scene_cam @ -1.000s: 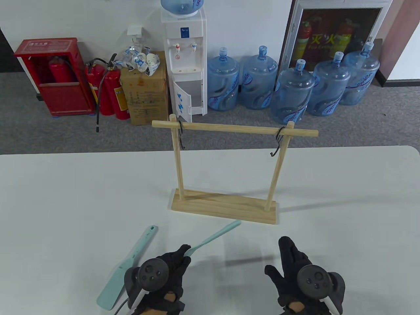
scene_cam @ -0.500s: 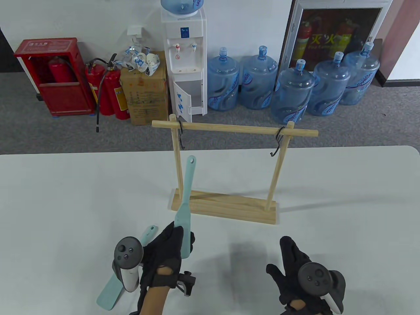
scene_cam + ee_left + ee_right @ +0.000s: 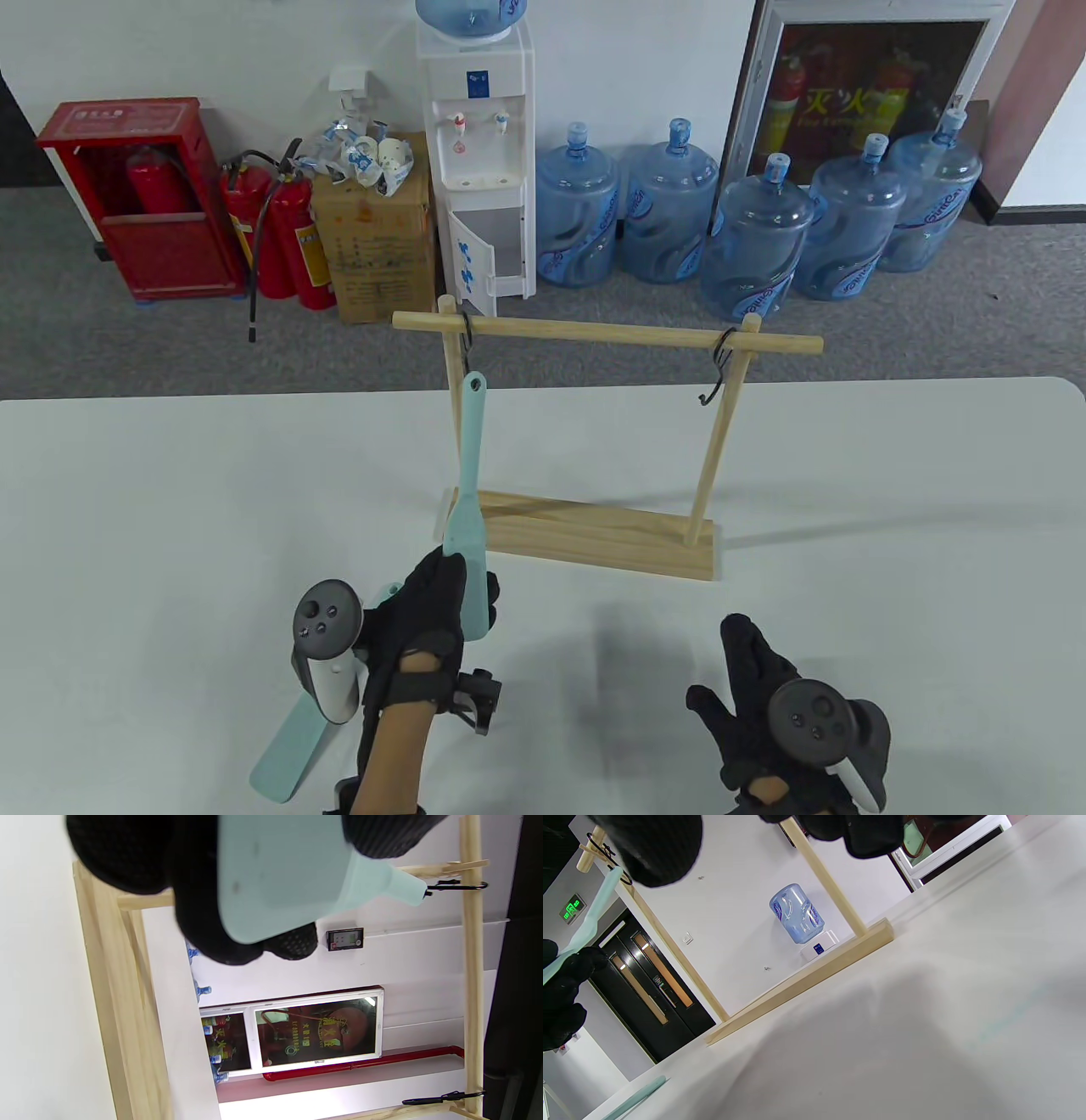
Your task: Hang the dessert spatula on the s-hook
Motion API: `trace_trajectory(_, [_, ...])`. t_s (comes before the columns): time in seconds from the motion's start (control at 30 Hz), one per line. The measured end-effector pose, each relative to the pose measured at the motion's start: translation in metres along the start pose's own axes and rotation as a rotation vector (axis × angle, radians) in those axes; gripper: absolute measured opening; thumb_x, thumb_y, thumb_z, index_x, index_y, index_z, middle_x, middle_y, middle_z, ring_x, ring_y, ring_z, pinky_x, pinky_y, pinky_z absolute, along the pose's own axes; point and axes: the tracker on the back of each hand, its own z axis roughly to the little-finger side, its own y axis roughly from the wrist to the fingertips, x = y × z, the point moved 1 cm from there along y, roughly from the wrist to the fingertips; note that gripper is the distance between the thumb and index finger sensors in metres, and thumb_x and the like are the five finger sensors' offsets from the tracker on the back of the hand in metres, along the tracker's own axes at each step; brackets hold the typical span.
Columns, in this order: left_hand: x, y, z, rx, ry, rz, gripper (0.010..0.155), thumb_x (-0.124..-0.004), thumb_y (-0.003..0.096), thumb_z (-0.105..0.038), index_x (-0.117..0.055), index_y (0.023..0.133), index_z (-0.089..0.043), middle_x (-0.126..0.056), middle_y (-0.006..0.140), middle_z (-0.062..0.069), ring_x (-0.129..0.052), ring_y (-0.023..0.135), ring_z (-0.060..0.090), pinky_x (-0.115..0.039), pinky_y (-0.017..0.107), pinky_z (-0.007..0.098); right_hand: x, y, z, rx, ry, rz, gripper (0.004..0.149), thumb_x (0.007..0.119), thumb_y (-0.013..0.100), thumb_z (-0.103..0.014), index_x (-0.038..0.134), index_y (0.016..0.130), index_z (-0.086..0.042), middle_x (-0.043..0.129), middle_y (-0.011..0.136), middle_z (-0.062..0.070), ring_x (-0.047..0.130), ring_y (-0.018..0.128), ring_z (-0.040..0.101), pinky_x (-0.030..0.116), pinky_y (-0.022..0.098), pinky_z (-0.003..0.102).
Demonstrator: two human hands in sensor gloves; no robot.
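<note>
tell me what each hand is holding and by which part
The left hand grips a spatula by its flat blade end, handle pointing up. The right hand holds nothing.

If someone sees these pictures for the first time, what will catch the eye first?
Probably the mint dessert spatula, held upright by the left hand, its handle tip at the left s-hook of the wooden rack in the middle of the table. Next, a second spatula lying at bottom left.

A second mint spatula [image 3: 293, 751] lay on the white table [image 3: 891, 509], near the wooden rack [image 3: 585, 535]; water jugs [image 3: 755, 246] stood beyond it.
</note>
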Motion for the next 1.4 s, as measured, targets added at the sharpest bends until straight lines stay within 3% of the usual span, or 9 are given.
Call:
trace_trajectory(0.17, [0.0,0.007,0.013,0.04,-0.005,0.02,0.061,-0.065,0.052,-0.054,-0.08,0.095,-0.015,-0.105,0.061,0.001,-0.103,0.04,0.018,-0.079,0.047,0.046,0.001,0.0,0.0,-0.001,0.002,-0.008,0.085,0.07,0.045,-0.055,0.026,0.107,-0.017,0.03,0.106,0.013,0.051,0.097,0.039,0.037,0.071,0.066])
trace_trajectory(0.3, [-0.007,0.015,0.025,0.132,-0.019,0.062,0.063,-0.063,0.0522,-0.055,-0.072,0.102,-0.018,-0.098,0.08,0.004,-0.101,0.059,0.022,-0.073,0.059,0.051,0.001,0.0,0.0,0.0,0.004,-0.012,0.085,0.07,0.045,-0.055,0.027,0.107,-0.017,0.03,0.106,0.013,0.051,0.097,0.039,0.037,0.071,0.066])
trace_trajectory(0.4, [-0.012,0.025,0.033,0.195,-0.023,0.117,0.064,-0.061,0.0525,-0.055,-0.065,0.106,-0.021,-0.094,0.088,0.003,-0.099,0.067,0.021,-0.071,0.061,0.051,0.002,0.0,-0.001,0.0,0.005,-0.017,0.085,0.07,0.045,-0.055,0.027,0.107,-0.017,0.03,0.106,0.013,0.051,0.097,0.04,0.037,0.071,0.066])
trace_trajectory(0.67, [-0.023,0.041,0.049,0.296,0.021,0.056,0.067,-0.058,0.0518,-0.058,-0.056,0.11,-0.026,-0.082,0.103,0.004,-0.09,0.083,0.027,-0.064,0.067,0.055,0.005,0.002,-0.002,-0.009,0.007,-0.038,0.084,0.069,0.045,-0.055,0.027,0.108,-0.017,0.03,0.107,0.013,0.051,0.097,0.039,0.037,0.071,0.066])
trace_trajectory(0.87, [-0.024,0.045,0.049,0.32,-0.004,0.102,0.074,-0.058,0.0521,-0.061,-0.034,0.114,-0.028,-0.056,0.119,0.006,-0.066,0.105,0.039,-0.054,0.074,0.061,0.006,0.003,-0.001,-0.004,0.014,-0.047,0.085,0.069,0.045,-0.055,0.027,0.108,-0.017,0.03,0.107,0.013,0.051,0.097,0.04,0.037,0.071,0.066])
trace_trajectory(0.97, [-0.029,0.041,0.051,0.331,-0.08,0.177,0.078,-0.058,0.0521,-0.061,-0.023,0.114,-0.03,-0.032,0.124,0.008,-0.047,0.11,0.048,-0.046,0.076,0.064,0.006,0.003,-0.001,-0.003,0.011,-0.05,0.084,0.069,0.045,-0.055,0.027,0.108,-0.017,0.03,0.107,0.013,0.051,0.097,0.04,0.037,0.071,0.066])
trace_trajectory(1.07, [-0.027,0.034,0.054,0.328,-0.082,0.169,0.077,-0.059,0.0526,-0.06,-0.022,0.113,-0.029,-0.025,0.124,0.011,-0.041,0.11,0.052,-0.044,0.076,0.066,0.006,0.003,-0.002,-0.006,0.01,-0.049,0.084,0.069,0.045,-0.055,0.027,0.108,-0.017,0.03,0.106,0.013,0.051,0.097,0.04,0.037,0.071,0.066])
trace_trajectory(1.23, [-0.014,0.019,0.046,0.293,0.042,0.15,0.074,-0.059,0.0528,-0.059,-0.028,0.112,-0.027,-0.033,0.122,0.012,-0.04,0.11,0.051,-0.039,0.077,0.067,0.006,0.003,-0.003,-0.013,0.005,-0.048,0.084,0.069,0.045,-0.055,0.027,0.108,-0.017,0.031,0.106,0.013,0.051,0.097,0.04,0.037,0.071,0.066])
trace_trajectory(1.4, [0.012,0.0,0.028,0.213,0.281,0.085,0.072,-0.062,0.0516,-0.058,-0.038,0.111,-0.026,-0.045,0.119,0.013,-0.042,0.11,0.052,-0.038,0.077,0.068,0.006,0.003,-0.003,-0.012,0.003,-0.048,0.084,0.069,0.045,-0.055,0.027,0.108,-0.017,0.031,0.106,0.013,0.051,0.097,0.04,0.037,0.071,0.066])
